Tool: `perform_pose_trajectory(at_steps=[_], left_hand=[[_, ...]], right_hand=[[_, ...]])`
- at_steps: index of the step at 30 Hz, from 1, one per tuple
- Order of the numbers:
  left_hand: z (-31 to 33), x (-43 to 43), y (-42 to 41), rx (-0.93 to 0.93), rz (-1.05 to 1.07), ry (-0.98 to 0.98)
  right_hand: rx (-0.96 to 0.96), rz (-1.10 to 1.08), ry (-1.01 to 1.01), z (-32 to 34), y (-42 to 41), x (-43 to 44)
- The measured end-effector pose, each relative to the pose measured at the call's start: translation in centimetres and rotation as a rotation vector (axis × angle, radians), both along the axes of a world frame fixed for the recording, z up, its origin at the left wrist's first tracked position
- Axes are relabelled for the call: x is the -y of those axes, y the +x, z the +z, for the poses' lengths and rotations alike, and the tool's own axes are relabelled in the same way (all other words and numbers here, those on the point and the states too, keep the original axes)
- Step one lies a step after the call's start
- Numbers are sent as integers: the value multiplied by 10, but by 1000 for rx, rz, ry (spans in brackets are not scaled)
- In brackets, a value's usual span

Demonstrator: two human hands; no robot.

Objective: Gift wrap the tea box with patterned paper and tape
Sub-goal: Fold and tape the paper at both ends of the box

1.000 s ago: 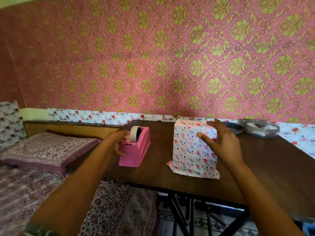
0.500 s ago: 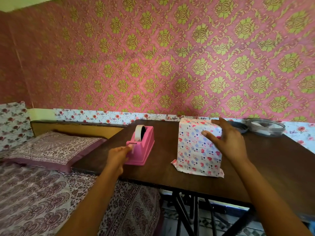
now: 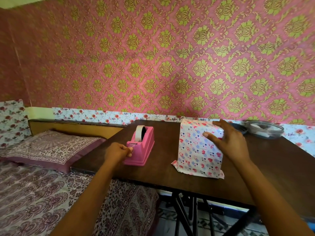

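The tea box stands upright near the middle of the dark wooden table, to the right of a pink tape dispenser. It is fully covered in white patterned paper printed with red and pink hearts and pale blue diamonds. The paper lies smooth on the near face, where a horizontal overlap edge runs across about halfway up. At the bottom the paper flares out onto the table in a loose, creased edge, with small corners poking out left and right. The top face catches the light and looks glossy.

The right hand is spread wide against the box's upper right corner, thumb flat on the near face and fingers reaching over the top edge. The left hand is curled, fingertips pinching at the cutter end of the dispenser; whether a tape end sits between them is too small to tell. The white tape roll sits upright in the dispenser.

A clear round container and a dark lid lie at the table's far edge.
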State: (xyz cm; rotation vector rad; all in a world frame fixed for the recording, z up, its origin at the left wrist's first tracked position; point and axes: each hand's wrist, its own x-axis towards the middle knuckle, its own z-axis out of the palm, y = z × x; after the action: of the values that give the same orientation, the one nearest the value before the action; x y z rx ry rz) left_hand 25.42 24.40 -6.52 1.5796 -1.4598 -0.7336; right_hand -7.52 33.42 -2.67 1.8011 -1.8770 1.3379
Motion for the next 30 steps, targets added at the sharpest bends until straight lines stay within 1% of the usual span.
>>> perform_pose_trajectory(at_steps=[3,4,5,6,8,10,12,14,17,18,21,23,25,30], left_hand=[[10,2,5,226,18,110],[10,-1,7,267,21,149],[9,-6,9,250,-4,178],[8,-11,9,192,-45,187],[12,-19,6,60,-135,114],[28,-24,-5,-56,-219,20],[50,-25,-23,-180,-308,-27],[72,-21,-49,-228,-425,-76],[104,-19,-97,-140,-612,-185],[114,-18,-115,-105,-677,-207],[134,-9,-150,37,-820,-227],[143,-2,-169,139,-896,-218],[150,3,-184,230,-933,-199],[157,14,-206,458,-1004,-96]], right_hand=[[4,3,19,2,0,-2],[10,6,23,3,-1,-2],[17,10,25,4,-1,-2],[17,14,25,4,0,-2],[11,21,28,4,1,-2],[29,26,24,4,1,-4],[140,71,21,7,1,-7],[301,157,10,11,-3,-8],[466,236,71,21,-5,-3],[548,246,104,25,-7,-2],[832,295,233,24,-1,0],[942,334,294,22,2,0],[964,354,301,19,4,-1],[936,393,220,10,7,1]])
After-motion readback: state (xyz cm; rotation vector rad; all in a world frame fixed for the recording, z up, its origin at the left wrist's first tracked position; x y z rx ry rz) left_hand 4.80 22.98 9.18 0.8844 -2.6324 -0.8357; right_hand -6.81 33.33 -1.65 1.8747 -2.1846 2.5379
